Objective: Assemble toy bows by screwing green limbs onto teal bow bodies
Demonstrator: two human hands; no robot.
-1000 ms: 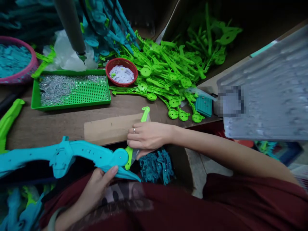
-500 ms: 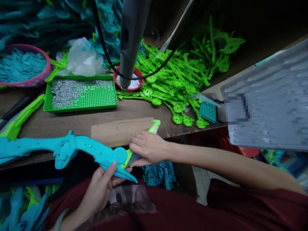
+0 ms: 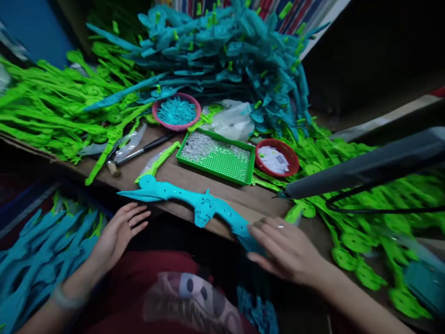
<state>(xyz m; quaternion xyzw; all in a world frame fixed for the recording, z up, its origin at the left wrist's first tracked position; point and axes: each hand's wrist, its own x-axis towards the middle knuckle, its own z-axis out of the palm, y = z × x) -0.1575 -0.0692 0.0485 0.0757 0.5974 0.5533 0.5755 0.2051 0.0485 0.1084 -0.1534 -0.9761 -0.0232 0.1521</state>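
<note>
A long teal plastic bow-shaped part (image 3: 205, 206) lies across the near edge of the wooden table (image 3: 167, 174). My right hand (image 3: 288, 250) covers its right end, fingers on top and thumb beneath, closed loosely on it. A green piece (image 3: 295, 212) sticks out just beyond that hand. My left hand (image 3: 118, 232) hovers below the part's left tip, fingers spread, holding nothing.
A grey powered tool (image 3: 365, 169) on a black cable hangs over the right side. Behind stand a green tray (image 3: 250, 178) of small metal screws, a red bowl (image 3: 294, 162) and a pink bowl (image 3: 156, 118). Piles of green parts (image 3: 45, 106) and teal parts (image 3: 225, 60) surround them.
The view has swung left. My left hand has let go of the teal part and opened. The part has moved up onto the table edge, and my right hand now rests on its end.
</note>
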